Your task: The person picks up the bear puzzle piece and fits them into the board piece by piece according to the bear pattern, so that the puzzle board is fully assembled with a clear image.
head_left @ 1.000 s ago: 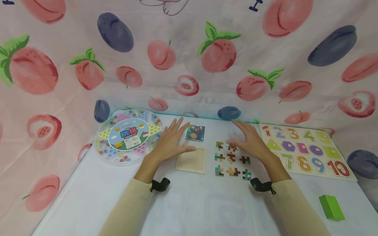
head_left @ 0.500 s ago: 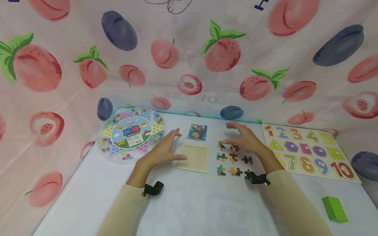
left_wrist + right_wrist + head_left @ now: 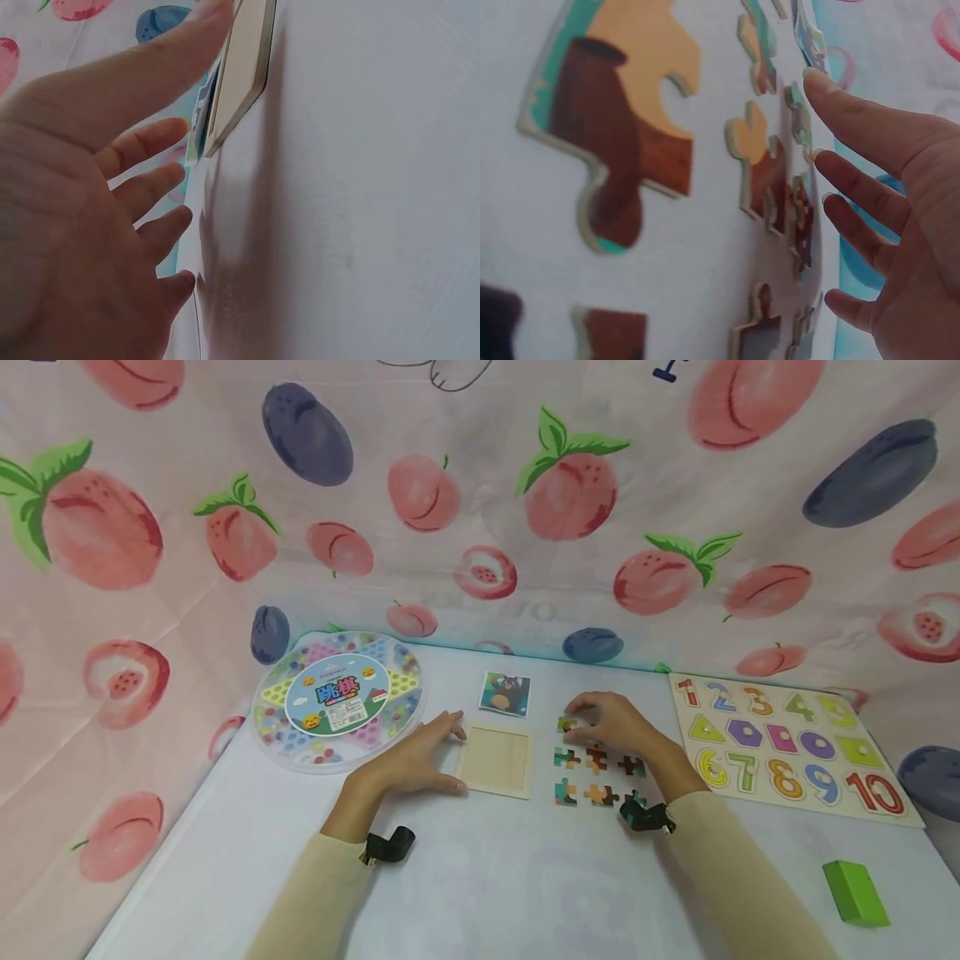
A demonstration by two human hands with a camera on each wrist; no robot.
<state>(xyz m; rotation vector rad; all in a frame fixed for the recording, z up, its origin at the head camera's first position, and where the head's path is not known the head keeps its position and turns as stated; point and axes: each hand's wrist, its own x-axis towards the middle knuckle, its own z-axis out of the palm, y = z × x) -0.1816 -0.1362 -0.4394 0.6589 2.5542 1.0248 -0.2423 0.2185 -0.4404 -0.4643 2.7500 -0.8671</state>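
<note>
My left hand is at the left edge of a shallow square wooden puzzle tray, thumb by its near corner and fingers spread. The left wrist view shows nothing in the palm. My right hand hovers over the far rows of jigsaw pieces. Its thumb and index fingertips are on either side of the far-left jigsaw piece; contact is unclear. The other fingers are loosely bent in the right wrist view, above more jigsaw pieces. Part of the far row is hidden under this hand.
Behind the tray lies a bear picture card. A round Chinese checkers set is at the left. A number-and-shape board lies right, with a green block nearer the front. A fruit-print cloth hangs behind.
Both hands have lowered toward the table. My left hand came back to the tray's left side, and my right thumb and index finger drew closer together over the far-left jigsaw piece.
</note>
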